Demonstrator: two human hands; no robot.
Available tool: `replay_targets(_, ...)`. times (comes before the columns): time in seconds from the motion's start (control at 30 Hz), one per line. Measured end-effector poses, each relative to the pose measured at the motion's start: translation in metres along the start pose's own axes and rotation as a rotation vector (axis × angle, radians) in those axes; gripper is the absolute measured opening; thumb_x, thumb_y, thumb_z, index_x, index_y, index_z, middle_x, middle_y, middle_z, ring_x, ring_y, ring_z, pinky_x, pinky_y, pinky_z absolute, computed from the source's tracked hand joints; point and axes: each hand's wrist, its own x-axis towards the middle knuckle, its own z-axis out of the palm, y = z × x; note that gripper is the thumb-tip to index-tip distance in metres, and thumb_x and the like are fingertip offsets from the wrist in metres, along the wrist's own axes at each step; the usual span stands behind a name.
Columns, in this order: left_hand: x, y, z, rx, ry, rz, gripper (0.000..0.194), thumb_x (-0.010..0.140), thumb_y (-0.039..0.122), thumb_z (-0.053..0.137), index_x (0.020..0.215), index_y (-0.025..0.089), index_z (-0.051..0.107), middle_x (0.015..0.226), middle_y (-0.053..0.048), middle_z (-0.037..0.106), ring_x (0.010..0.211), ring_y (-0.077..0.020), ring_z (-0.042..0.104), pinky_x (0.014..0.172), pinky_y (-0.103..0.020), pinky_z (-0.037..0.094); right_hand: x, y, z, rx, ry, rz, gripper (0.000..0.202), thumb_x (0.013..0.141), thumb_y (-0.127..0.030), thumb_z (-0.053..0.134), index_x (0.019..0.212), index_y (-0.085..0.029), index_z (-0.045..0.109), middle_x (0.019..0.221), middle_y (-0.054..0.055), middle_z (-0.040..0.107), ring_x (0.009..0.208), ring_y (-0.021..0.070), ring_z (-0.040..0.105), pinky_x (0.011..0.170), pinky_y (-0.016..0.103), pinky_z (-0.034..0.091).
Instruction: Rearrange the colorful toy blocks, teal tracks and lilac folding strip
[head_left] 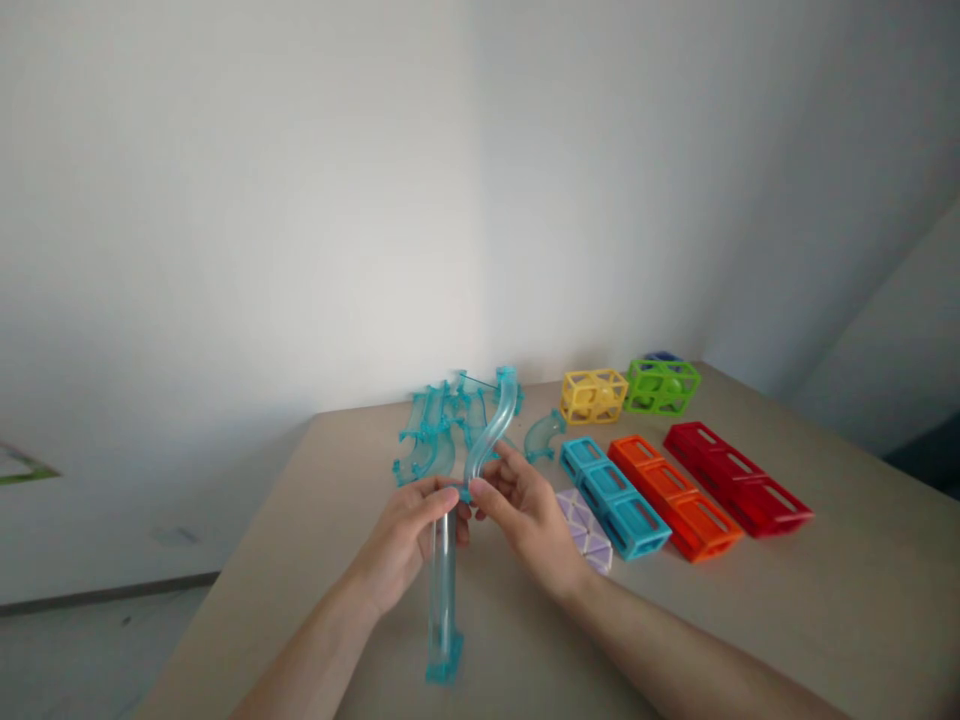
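Observation:
My left hand (409, 530) is closed on the upper end of a straight clear-blue tube (442, 590), whose other end points down toward me. Just beside it, my right hand (529, 515) pinches the lower end of an S-shaped clear-blue tube (499, 425), which rises away from me. The two tube ends meet between my fingertips; whether they are locked together is hidden. Behind the hands lies a group of teal track pieces (431, 425), and a short curved piece (544, 436) rests to their right.
On the table (285, 530), right of my hands, are lilac triangle-patterned tiles (589, 530) and blue (615, 497), orange (675, 497) and red (735, 478) frame blocks. Yellow (594, 397) and green (663, 387) frames stand behind them, near the wall.

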Motion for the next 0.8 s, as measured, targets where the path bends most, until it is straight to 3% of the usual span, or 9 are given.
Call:
replay_targets(0.27,0.0025,-0.0012,0.0013,0.023,0.07,-0.024,0.023,0.076,0.034,0.07,0.079,0.012,0.069,0.069,-0.004,0.065,0.057,-0.0124,0.059,0.06,-0.026,0.048,0.0046,0.0033,-0.0037,-0.045,0.002,0.041,0.053,0.077,-0.041,0.07,0.118,-0.015,0.049,0.081,0.001,0.059,0.067,0.0151,0.06,0.064,0.03,0.049)
replay_targets(0.47,0.0025,-0.0018,0.0023,0.033,0.053,-0.014,0.023,0.077,0.034,0.07,0.078,0.011,0.072,0.068,-0.004,0.064,0.057,-0.0118,0.059,0.061,-0.026,0.049,0.0041,-0.0013,-0.0043,-0.059,-0.023,0.056,0.041,0.076,-0.04,0.072,0.105,-0.016,0.055,0.071,-0.002,0.058,0.064,0.0148,0.059,0.062,0.029,0.047)
replay_targets(0.8,0.0018,-0.0019,-0.0001,0.037,0.053,-0.014,0.023,0.077,0.034,0.069,0.08,0.011,0.071,0.068,-0.004,0.065,0.056,-0.0123,0.059,0.06,-0.027,0.049,0.0039,-0.001,-0.0032,-0.039,-0.004,0.038,0.043,0.076,-0.037,0.071,0.108,-0.015,0.053,0.074,-0.002,0.057,0.066,0.0146,0.059,0.063,0.029,0.047)
